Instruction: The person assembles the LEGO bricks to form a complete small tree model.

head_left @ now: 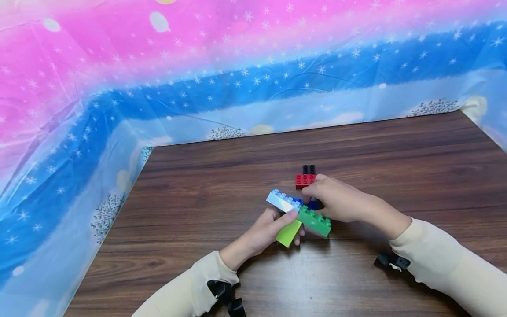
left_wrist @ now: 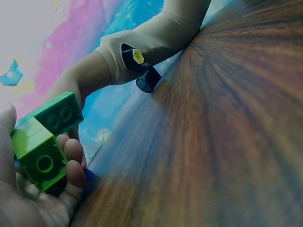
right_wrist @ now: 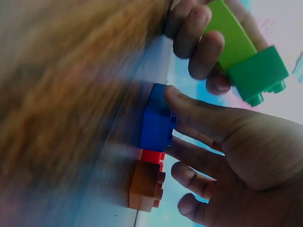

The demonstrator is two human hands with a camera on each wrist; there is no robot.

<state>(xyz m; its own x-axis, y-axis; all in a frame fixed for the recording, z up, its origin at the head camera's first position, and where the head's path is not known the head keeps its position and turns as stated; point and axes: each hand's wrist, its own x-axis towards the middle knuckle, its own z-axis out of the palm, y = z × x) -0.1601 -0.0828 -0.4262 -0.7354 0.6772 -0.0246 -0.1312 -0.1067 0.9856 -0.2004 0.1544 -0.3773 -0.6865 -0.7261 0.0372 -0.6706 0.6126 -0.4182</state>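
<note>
My left hand [head_left: 263, 231] grips joined toy building bricks: a lime green brick [head_left: 289, 234] below, with a light blue brick [head_left: 282, 201] and a green brick [head_left: 314, 222] on top. In the left wrist view, fingers curl around the lime brick's hollow underside. My right hand [head_left: 344, 200] is just beyond the green brick. It pinches a dark blue brick [right_wrist: 156, 125] at table level between thumb and index finger, as the right wrist view shows. From the head view, the green and light blue bricks partly hide this blue brick.
On the wooden table [head_left: 190, 189], a red brick [head_left: 304, 181] lies beyond the right fingers, with a black brick [head_left: 309, 169] right behind it. A patterned pink and blue cloth [head_left: 222, 83] hangs along the table's far and left edges.
</note>
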